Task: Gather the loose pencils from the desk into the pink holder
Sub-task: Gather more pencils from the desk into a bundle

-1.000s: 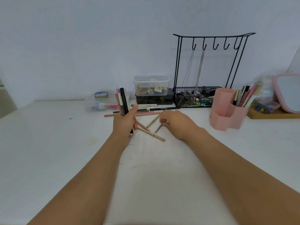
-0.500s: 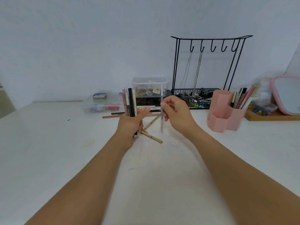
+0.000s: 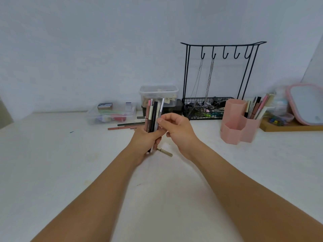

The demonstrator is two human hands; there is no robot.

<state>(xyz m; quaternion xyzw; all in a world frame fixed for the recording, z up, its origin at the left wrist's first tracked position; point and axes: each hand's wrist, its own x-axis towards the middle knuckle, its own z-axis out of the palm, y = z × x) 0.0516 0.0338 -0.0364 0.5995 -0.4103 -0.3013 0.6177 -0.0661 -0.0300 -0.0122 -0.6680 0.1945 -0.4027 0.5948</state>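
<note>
While both hands met above the tabletop, the scene read like this:

Left hand: the left hand was up off the surface, fingers wrapped tight round a bundle of pencils that stood upright, tips above the fist and ends poking out below it.

Right hand: the right hand was right alongside, touching the bundle, its thumb and forefinger pinching a silver pencil against the bundle's right edge; the other fingers were curled in loosely.

Loose pencils: an olive-coloured one lay flat just under the hands, and several more lay in a row behind the left hand, near the clear boxes.

Pink holder: the pink holder stood upright off to the right, well apart from the hands, its back compartments already holding pens and its front ones showing nothing that could be made out.

Behind it all: a black wire rack with chains on its hooks stood against the wall.
</note>
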